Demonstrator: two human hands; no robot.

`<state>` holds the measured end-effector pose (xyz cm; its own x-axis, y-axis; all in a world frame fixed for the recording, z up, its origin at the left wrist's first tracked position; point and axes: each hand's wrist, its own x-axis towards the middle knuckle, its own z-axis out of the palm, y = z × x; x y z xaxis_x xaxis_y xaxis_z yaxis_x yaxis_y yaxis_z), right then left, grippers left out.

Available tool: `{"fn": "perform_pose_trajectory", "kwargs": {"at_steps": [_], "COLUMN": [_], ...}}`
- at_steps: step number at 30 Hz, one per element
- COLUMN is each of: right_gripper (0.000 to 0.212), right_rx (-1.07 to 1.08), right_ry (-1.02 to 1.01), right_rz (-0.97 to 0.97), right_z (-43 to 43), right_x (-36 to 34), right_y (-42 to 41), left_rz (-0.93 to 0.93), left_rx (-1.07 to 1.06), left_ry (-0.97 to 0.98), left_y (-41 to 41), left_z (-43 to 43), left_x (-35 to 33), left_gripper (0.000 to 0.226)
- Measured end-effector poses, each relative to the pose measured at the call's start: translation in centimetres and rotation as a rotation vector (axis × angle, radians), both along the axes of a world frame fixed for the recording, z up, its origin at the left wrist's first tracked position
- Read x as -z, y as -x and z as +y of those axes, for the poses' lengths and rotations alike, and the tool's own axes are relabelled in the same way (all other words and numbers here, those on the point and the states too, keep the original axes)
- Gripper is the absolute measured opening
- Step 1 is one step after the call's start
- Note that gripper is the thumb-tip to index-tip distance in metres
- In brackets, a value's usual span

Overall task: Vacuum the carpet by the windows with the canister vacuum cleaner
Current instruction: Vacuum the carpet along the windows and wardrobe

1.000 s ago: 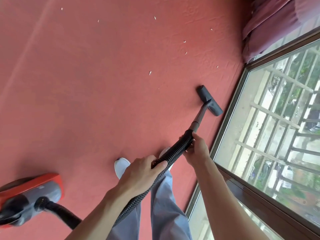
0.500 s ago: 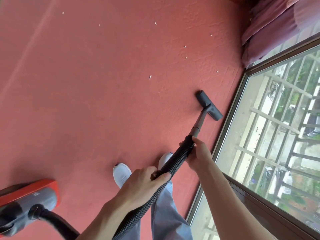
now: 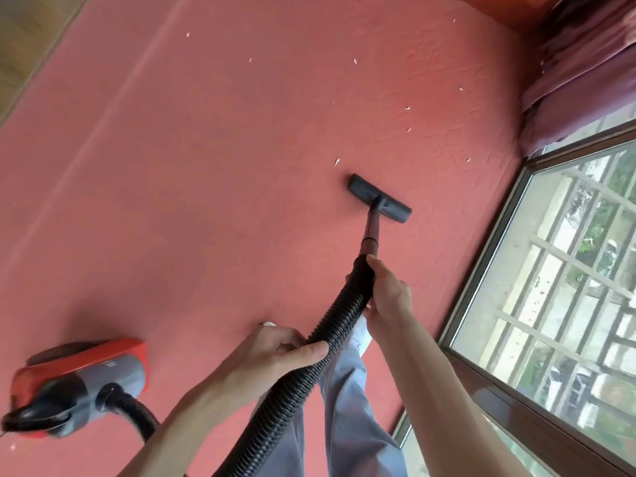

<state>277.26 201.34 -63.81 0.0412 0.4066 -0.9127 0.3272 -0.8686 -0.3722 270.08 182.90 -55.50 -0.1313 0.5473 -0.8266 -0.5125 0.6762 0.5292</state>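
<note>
Head view: low in frame, the ribbed hose (image 3: 299, 383) is clasped by the left grip (image 3: 272, 352) and the right grip (image 3: 389, 297), with the canister vacuum (image 3: 82, 383) at lower left. Mid-frame, the floor nozzle (image 3: 378, 203) is laid on the carpet (image 3: 206, 201); white scraps (image 3: 337, 162) beyond lie uncollected, so much seems left.

A: Where is the camera?
B: On the person's head. It looks forward and down at the carpet (image 3: 206, 218).
A: Is it close?
B: Close to the arms (image 3: 447, 390), farther from the carpet. The windows (image 3: 564, 304) are at three o'clock. Only this one view.
</note>
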Motion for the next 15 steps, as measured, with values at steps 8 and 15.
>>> {"fn": "perform_pose_trajectory", "kwargs": {"at_steps": [8, 15], "right_gripper": [0.044, 0.054], "right_rx": [-0.281, -0.302], "right_ry": [0.011, -0.013], "right_rz": [-0.033, -0.006], "right_z": [-1.8, -0.9], "right_x": [-0.6, 2.3], "right_y": [2.8, 5.5], "left_rz": [-0.073, 0.114], "left_rx": [-0.019, -0.263], "left_ry": [0.063, 0.114], "left_y": [0.2, -0.5], "left_z": [-2.7, -1.8], "left_x": [-0.6, 0.6], "left_gripper": [0.050, 0.048]}}
